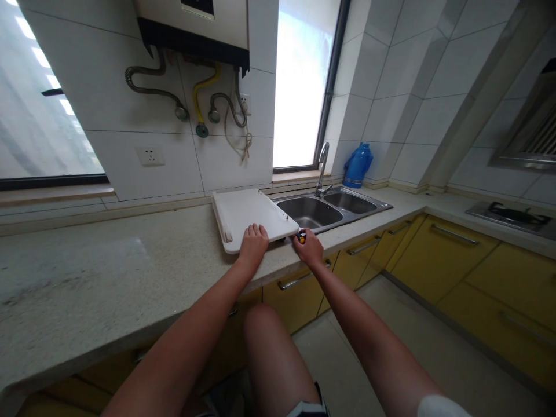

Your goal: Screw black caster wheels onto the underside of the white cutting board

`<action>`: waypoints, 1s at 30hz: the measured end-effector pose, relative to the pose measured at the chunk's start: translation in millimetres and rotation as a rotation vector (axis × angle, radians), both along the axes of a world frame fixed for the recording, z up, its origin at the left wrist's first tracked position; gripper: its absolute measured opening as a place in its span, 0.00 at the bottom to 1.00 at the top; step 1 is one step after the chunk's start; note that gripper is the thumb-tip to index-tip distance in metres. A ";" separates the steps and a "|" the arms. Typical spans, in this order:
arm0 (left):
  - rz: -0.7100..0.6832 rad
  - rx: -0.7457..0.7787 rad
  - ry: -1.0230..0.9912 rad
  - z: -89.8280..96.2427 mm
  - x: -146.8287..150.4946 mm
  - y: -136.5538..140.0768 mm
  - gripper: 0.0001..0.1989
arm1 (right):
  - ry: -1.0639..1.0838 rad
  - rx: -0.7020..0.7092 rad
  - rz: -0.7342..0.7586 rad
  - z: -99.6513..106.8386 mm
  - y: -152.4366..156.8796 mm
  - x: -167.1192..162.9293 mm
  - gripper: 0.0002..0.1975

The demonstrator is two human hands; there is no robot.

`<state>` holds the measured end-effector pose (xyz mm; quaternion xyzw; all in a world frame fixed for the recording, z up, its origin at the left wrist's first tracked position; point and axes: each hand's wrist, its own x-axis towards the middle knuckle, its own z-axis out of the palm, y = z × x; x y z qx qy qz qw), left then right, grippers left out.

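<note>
A flat white panel (252, 214) with rounded corners lies on the counter, its right side next to the sink. My left hand (254, 246) rests on its front edge, fingers stretched flat over the top and holding nothing. At the panel's front right corner, my right hand (309, 248) is closed around a small black-and-yellow tool (301, 237). Most of that tool is hidden by the fingers, so its kind does not show. Small dark fittings (286, 218) sit on the panel near its right edge.
A double steel sink (343, 219) with a tap (322, 168) is set into the stone counter (108, 260). Behind it stands a blue container (358, 165). Yellow cabinets (456, 249) run below; a gas hob (512, 217) is at right. A water heater (195, 35) hangs above.
</note>
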<state>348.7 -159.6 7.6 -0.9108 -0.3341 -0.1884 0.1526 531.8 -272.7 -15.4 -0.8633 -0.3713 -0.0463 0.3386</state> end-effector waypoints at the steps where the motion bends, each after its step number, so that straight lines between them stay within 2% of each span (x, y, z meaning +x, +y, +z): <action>1: -0.004 -0.003 0.002 0.8 1.9 0.0 0.25 | 0.000 -0.001 0.000 0.2 -0.1 -0.4 0.22; 14: -0.039 -0.014 0.033 7.2 8.7 16.3 0.22 | 0.007 0.005 0.011 -1.3 -0.1 2.5 0.23; 30: -0.013 0.030 -0.002 3.9 15.7 39.2 0.22 | 0.000 -0.028 0.033 -2.9 -1.2 2.9 0.22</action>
